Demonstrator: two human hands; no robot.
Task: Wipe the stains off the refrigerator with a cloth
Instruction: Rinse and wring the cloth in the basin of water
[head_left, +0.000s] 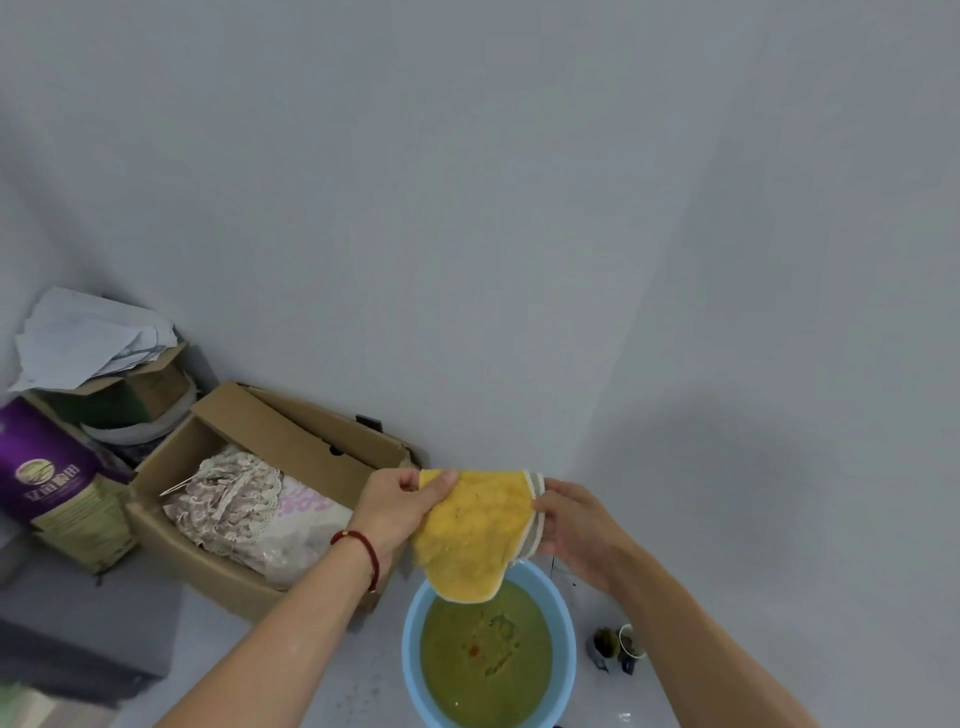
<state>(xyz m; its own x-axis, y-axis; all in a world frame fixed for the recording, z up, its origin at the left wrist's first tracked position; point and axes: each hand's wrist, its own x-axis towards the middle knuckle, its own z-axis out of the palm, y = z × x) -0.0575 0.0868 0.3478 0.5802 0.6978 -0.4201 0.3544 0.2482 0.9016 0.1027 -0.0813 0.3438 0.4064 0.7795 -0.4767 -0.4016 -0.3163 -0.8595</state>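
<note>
A yellow cloth (475, 535) with a white and grey striped edge hangs spread between both hands, above a blue basin (566, 639). My left hand (397, 506) pinches its upper left corner, thumb on top. My right hand (574, 525) grips its striped right edge. The cloth's lower end dangles just over the basin's far rim. The basin holds murky yellow-green water with specks floating in it. A large pale grey surface (753, 312) fills the right side of the view; I cannot tell whether it is the refrigerator.
An open cardboard box (291, 447) with lace fabric and bags stands on the floor at the left. Beyond it are a purple bag (39, 462), another box and crumpled papers (88, 338). Small cups (621, 647) sit on the floor right of the basin.
</note>
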